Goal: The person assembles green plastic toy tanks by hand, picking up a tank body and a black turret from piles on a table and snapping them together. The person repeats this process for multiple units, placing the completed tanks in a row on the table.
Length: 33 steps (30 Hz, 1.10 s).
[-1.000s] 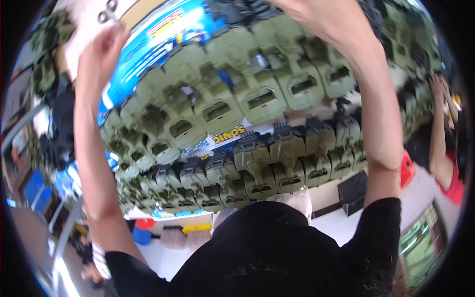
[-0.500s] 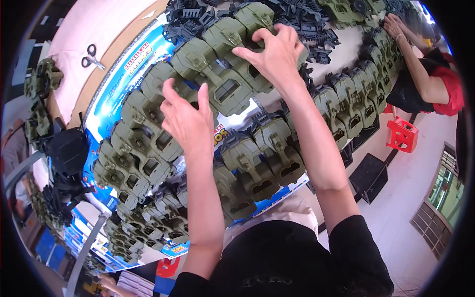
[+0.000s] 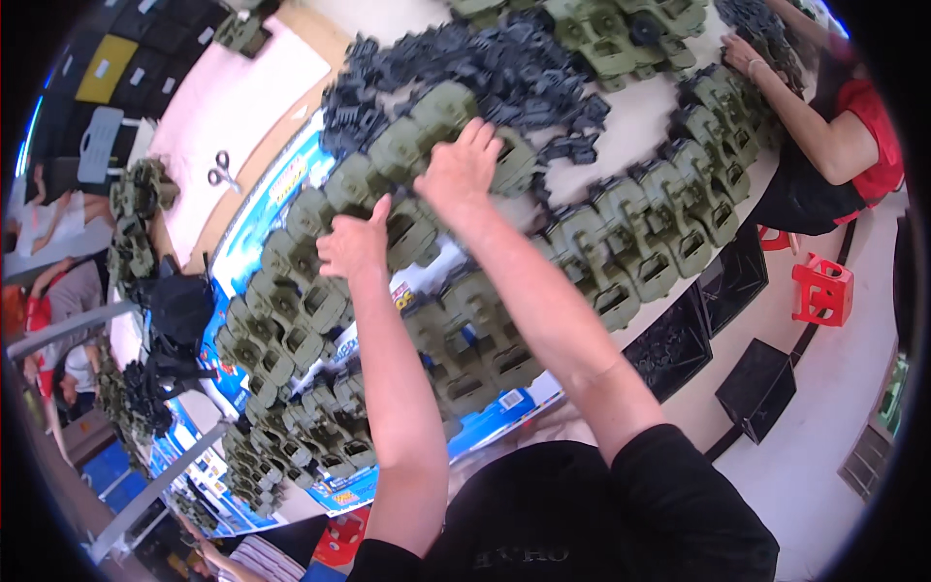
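A long curved row of olive-green plastic toy vehicle bodies stands tightly side by side across the table. Over the far part of this row is my right hand, its fingers bent together on one green body and its thumb apart on the near side. Farther left along the same row, my left hand has its fingers curled on another green body, thumb pointing up. The undersides of both hands' grips are hidden. A second row of green bodies runs nearer to me, beneath my forearms.
Dark grey plastic parts lie heaped behind the row. Scissors rest on the board at left. At right, a co-worker's hand touches parts. Black crates and a red stool stand on the floor.
The view has shifted. My fingers, spread wide over the row before, are now drawn in on the green bodies. My right hand has come closer to my left.
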Each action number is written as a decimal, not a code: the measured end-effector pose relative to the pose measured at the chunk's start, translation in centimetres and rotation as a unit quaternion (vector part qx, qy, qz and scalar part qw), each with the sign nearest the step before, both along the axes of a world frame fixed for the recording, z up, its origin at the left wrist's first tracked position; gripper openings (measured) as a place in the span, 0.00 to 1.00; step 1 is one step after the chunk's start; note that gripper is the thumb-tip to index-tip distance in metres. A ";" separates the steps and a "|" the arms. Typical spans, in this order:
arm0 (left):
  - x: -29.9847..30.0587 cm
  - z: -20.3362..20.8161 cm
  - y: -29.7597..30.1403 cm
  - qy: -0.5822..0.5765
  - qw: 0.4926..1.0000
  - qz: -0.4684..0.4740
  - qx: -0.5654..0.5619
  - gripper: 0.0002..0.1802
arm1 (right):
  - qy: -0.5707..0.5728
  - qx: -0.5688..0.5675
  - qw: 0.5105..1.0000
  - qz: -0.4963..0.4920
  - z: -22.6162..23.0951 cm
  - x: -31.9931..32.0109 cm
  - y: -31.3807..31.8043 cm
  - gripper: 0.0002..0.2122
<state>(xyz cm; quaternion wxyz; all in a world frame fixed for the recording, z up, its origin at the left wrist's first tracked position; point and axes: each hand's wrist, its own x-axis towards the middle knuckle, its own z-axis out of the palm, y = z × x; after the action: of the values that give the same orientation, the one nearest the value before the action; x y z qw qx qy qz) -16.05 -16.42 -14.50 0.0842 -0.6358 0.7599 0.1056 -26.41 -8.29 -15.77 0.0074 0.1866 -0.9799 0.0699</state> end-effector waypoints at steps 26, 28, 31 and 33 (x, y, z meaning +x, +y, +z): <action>-3.1 2.7 3.4 -0.074 0.992 0.077 0.068 0.46 | -0.320 -0.418 0.843 0.107 13.9 -10.3 13.6 0.22; -2.4 2.6 2.8 -0.067 0.991 0.102 0.056 0.46 | -0.262 -0.398 0.869 0.136 17.4 -14.4 15.0 0.23; -3.2 2.5 2.5 -0.081 0.987 0.122 0.066 0.47 | -0.167 -0.363 0.903 0.159 18.9 -25.3 15.1 0.23; -2.8 2.3 2.0 -0.081 0.987 0.116 0.073 0.47 | -0.132 -0.361 0.916 0.116 20.1 -32.6 14.6 0.27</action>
<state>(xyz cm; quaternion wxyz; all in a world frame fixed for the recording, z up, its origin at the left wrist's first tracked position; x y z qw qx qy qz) -18.89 -14.41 -12.22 0.1789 -0.7186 0.6616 0.1181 -59.04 6.29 4.35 -0.0636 0.2728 -0.8514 0.4435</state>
